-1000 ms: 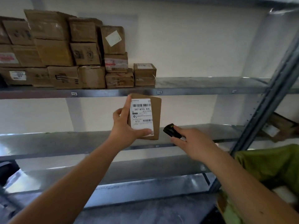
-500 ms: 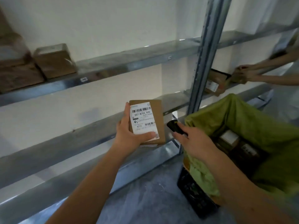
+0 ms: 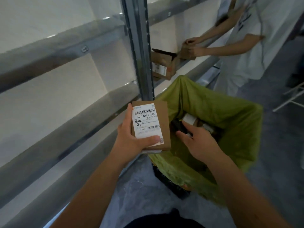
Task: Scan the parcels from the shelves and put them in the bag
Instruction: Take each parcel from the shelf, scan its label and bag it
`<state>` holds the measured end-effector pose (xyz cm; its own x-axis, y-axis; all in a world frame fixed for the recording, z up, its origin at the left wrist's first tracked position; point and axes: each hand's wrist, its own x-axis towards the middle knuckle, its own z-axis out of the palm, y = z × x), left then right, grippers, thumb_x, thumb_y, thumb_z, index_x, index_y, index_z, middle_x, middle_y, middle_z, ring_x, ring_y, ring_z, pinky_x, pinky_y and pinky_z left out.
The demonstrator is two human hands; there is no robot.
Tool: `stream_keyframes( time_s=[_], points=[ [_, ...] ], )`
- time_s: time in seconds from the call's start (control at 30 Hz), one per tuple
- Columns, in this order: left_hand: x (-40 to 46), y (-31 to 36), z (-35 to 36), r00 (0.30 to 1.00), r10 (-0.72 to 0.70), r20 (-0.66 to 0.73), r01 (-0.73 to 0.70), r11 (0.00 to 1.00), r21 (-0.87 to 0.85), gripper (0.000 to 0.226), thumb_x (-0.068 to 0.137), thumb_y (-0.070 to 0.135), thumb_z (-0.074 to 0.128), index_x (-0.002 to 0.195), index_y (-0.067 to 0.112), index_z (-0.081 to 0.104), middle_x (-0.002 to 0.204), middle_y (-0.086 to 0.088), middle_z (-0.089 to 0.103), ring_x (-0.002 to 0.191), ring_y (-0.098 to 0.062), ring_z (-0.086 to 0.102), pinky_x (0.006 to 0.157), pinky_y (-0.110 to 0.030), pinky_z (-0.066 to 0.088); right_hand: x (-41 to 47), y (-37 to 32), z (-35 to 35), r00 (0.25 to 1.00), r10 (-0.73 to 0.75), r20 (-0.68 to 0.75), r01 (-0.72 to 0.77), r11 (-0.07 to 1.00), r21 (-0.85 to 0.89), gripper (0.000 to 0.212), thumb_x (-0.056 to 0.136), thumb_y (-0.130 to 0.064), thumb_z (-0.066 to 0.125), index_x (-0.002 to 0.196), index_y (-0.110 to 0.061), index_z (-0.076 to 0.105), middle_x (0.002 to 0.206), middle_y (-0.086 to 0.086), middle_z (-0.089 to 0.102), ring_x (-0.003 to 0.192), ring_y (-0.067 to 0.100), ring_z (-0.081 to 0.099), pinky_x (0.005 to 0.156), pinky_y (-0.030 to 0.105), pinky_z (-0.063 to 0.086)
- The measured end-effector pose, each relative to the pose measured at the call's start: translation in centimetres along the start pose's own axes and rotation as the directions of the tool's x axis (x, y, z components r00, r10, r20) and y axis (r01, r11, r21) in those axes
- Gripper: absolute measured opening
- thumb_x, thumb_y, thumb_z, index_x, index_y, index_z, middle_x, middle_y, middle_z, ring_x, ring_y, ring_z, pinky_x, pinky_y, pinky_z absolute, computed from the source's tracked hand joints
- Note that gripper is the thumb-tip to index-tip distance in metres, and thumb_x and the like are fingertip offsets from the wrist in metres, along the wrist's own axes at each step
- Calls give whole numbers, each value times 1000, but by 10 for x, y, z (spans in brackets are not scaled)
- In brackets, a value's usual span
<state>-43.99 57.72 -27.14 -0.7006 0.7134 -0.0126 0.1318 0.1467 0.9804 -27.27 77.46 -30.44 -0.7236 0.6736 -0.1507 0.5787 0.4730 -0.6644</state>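
Note:
My left hand (image 3: 131, 137) grips a small flat brown parcel (image 3: 162, 122) with a white barcode label facing me, thumb across the label's lower edge. It hovers at the left rim of the green bag (image 3: 230, 116), which lines a dark bin and holds several parcels (image 3: 190, 120). My right hand (image 3: 197, 143) holds a small black scanner (image 3: 178, 126) over the bag's opening, just right of the parcel.
Grey metal shelves (image 3: 69, 46) run along the left, with an upright post (image 3: 139, 51) behind the parcel. Another person in white (image 3: 256, 38) handles a cardboard box (image 3: 162, 66) on the shelf beyond the bag. A white chair leg (image 3: 289, 99) stands at the right.
My view has swung right and down from the stacked boxes to the green bag. Both hands have come over the bag, the parcel and scanner still held.

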Motion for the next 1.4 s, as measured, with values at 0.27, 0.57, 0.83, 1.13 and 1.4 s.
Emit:
stream_keyframes(
  time_s=[0.27,0.57,0.83,1.13,1.4],
  points=[
    [65,-12,64,979,-115,169,117,993,1,149,48,51,105,164,50,12,143,16,63,131,-12,62,102,-52,57,11,63,-27,971,231,-55,-227,971,72,67,98,-64,52,158,-38,37,117,0,66,67,9,59,50,23,39],
    [148,-42,103,887,-261,381,232,965,122,154,40,51,103,162,56,8,139,27,60,124,-1,62,97,-41,61,29,88,-26,887,459,-45,-450,883,133,65,98,-63,53,158,-42,36,103,-4,65,65,12,64,50,29,49],
    [218,-73,118,782,-312,540,131,929,347,153,37,58,99,155,66,2,159,8,42,143,-22,45,114,-58,44,65,77,-18,757,646,-104,-636,763,114,65,100,-58,54,158,-36,36,105,-4,63,77,11,62,58,28,45],
    [242,-135,163,508,-505,698,245,861,445,147,61,27,103,163,52,1,161,1,41,146,-26,43,117,-58,42,39,66,-9,521,829,-201,-809,555,194,69,100,-58,51,161,-34,31,137,13,59,114,28,59,98,47,52],
    [225,-175,204,478,-605,637,333,796,505,142,60,32,103,164,49,7,161,5,43,146,-27,41,115,-62,41,21,92,-7,523,841,-136,-829,540,147,69,101,-60,48,162,-35,29,139,13,59,118,30,58,100,50,50]
  ],
)
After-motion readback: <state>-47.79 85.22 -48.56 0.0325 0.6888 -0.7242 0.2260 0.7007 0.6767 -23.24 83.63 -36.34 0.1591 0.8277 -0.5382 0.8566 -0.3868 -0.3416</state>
